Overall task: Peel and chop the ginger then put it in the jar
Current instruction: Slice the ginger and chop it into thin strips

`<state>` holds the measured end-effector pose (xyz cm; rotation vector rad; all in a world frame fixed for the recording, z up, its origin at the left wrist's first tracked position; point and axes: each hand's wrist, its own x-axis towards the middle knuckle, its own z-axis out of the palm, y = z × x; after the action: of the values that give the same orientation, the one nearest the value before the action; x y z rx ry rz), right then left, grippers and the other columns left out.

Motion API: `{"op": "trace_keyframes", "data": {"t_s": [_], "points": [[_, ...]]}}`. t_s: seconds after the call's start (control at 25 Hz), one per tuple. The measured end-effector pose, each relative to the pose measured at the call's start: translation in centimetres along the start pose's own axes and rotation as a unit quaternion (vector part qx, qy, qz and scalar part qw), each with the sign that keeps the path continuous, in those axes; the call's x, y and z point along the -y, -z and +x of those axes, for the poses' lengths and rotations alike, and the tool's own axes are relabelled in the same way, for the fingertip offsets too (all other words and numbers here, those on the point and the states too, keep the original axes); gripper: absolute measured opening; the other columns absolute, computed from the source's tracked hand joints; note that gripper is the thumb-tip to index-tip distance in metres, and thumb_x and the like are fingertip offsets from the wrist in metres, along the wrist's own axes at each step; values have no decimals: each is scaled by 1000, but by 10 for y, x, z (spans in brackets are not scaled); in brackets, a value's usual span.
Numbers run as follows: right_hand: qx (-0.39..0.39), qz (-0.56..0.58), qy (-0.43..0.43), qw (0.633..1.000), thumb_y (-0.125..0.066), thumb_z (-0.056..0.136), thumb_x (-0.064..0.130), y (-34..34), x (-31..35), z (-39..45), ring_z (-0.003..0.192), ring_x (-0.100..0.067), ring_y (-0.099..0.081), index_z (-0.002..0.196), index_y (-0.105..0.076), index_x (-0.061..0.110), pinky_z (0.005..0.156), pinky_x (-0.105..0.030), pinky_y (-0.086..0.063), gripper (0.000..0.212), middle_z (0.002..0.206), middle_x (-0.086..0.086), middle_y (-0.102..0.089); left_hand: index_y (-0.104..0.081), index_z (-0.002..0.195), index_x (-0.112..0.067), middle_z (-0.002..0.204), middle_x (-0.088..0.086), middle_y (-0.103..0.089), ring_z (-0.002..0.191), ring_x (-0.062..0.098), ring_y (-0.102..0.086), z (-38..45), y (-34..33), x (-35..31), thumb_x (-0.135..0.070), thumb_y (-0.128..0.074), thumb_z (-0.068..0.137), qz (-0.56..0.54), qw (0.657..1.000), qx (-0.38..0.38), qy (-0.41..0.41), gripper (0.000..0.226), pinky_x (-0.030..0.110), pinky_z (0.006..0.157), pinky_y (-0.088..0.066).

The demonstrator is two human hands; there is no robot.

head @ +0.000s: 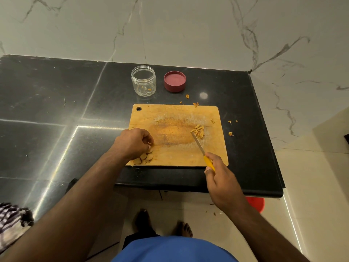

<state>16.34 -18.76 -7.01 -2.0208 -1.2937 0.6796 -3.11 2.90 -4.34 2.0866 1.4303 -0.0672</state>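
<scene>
Gripping knife [200, 146], hands [220, 174] flank chopped ginger [199, 131].

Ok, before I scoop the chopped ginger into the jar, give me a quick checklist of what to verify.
1. Jar open: ok, its lid lies beside it on the counter.
2. Jar upright, mouth clear: ok.
3. Knife held firmly: ok, right hand grips the yellow handle, blade tip at the chopped ginger.
4. Chopped ginger gathered: ok, one small heap on the board; a few scraps lie off it.
5. All ginger chopped: not ok, bigger pieces sit under the left hand.
6. Left hand free to help: cannot tell, its fingers are curled over those pieces.
</scene>
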Motion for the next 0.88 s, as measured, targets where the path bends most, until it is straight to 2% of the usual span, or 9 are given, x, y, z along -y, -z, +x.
{"op": "trace_keyframes", "data": {"t_s": [0.24, 0.32, 0.4, 0.52, 0.68, 0.8, 0.88], "points": [[28, -3, 10, 1000, -42, 104, 23, -5, 8, -3, 67, 4, -51, 142, -39, 30, 54, -12, -39, 39, 83, 17, -49, -72, 112, -25, 117, -3, -70, 108, 15, -62, -4, 6, 8, -14, -62, 96, -11, 998, -57, 0, 22, 37, 94, -54], [31, -2, 25, 999, -42, 104, 22, -7, 14, -2, 70, 12, -50, 142, -40, 29, 57, -9, -39, 39, 80, 19, -46, -72, 110, -26, 115, -4, -70, 106, 15, -62, -4, 8, 12, -14, -62, 96, -3, 998, -58, 3, 21, 37, 92, -54], [34, -1, 31, 999, -43, 104, 20, -9, 19, 1, 74, 18, -49, 142, -41, 28, 60, -7, -40, 39, 79, 21, -44, -73, 104, -28, 109, -5, -70, 99, 12, -61, -2, 8, 16, -18, -67, 94, 17, 999, -45, 5, 16, 33, 84, -55], [42, 0, 37, 998, -43, 104, 20, -10, 23, 3, 77, 17, -49, 142, -42, 28, 63, -7, -39, 39, 81, 21, -45, -73, 99, -32, 100, -8, -68, 92, 10, -59, -2, 6, 14, -32, -74, 88, 50, 998, -23, 10, 11, 30, 76, -53], [52, 0, 42, 998, -42, 104, 20, -12, 24, 4, 76, 15, -50, 142, -41, 28, 62, -7, -40, 39, 83, 21, -47, -72, 98, -36, 96, -12, -65, 100, 14, -53, -6, -2, 8, -50, -73, 83, 144, 988, -48, -15, 20, 36, 82, -53], [54, 0, 44, 998, -42, 104, 21, -12, 26, 7, 76, 16, -49, 143, -41, 28, 62, -4, -38, 39, 85, 23, -46, -67, 94, -37, 98, -12, -63, 104, 16, -50, -7, -1, 5, -47, -71, 84, 158, 986, -40, -19, 15, 40, 88, -49], [53, 2, 46, 998, -42, 104, 21, -12, 26, 8, 78, 18, -49, 142, -42, 27, 63, -5, -38, 38, 84, 22, -47, -63, 88, -34, 95, -12, -62, 101, 14, -50, -7, 2, 3, -43, -70, 85, 153, 988, -26, -14, 12, 38, 86, -46]]}}
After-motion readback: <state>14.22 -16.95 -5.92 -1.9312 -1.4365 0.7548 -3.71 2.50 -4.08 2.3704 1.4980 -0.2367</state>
